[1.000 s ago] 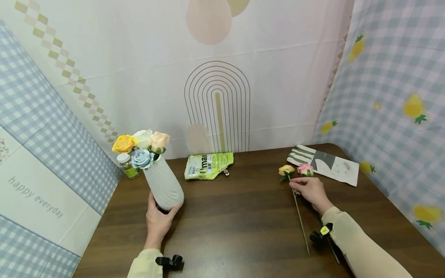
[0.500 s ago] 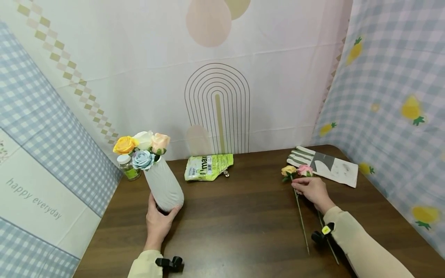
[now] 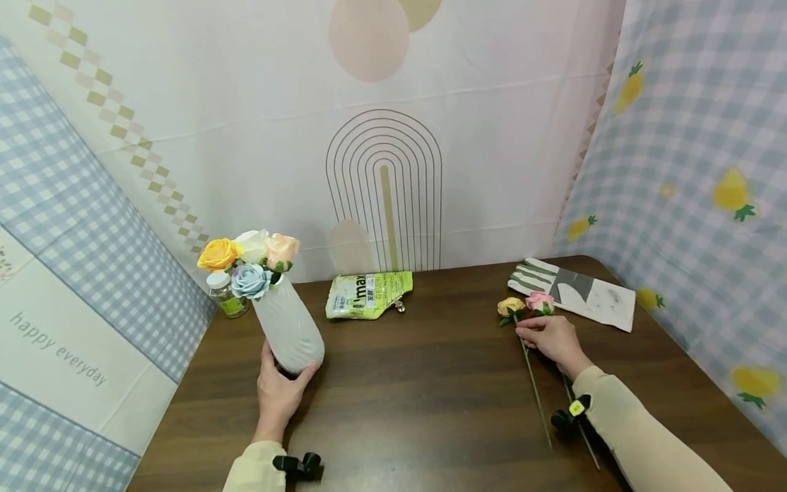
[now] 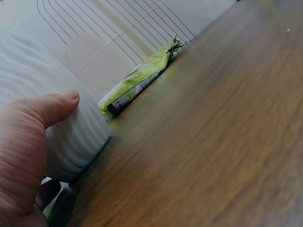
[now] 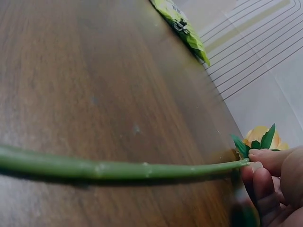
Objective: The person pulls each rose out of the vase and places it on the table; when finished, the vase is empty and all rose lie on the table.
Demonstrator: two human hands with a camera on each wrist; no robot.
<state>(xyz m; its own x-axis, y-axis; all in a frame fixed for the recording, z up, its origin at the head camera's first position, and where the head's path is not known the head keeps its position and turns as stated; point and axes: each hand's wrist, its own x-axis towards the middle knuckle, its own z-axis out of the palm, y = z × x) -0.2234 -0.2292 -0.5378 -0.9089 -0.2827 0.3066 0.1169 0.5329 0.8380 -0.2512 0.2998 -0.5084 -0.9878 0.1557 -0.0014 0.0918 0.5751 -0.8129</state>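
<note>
Left hand (image 3: 281,393) grips white vase (image 3: 289,329) low, four roses (image 3: 251,281) in it; right hand (image 3: 555,339) pinches yellow rose (image 3: 511,306) by its stem (image 3: 537,396), pink rose (image 3: 540,302) just beside.

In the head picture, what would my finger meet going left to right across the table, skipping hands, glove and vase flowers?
White-lidded jar, white vase, lime-green pouch, peach-yellow rose bloom, pink rose bloom.

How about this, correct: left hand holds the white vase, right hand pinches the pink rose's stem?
Not quite: the right hand pinches the smaller yellow rose by its stem, not the pink rose; the head view shows it. The left hand does hold the white vase.
</note>
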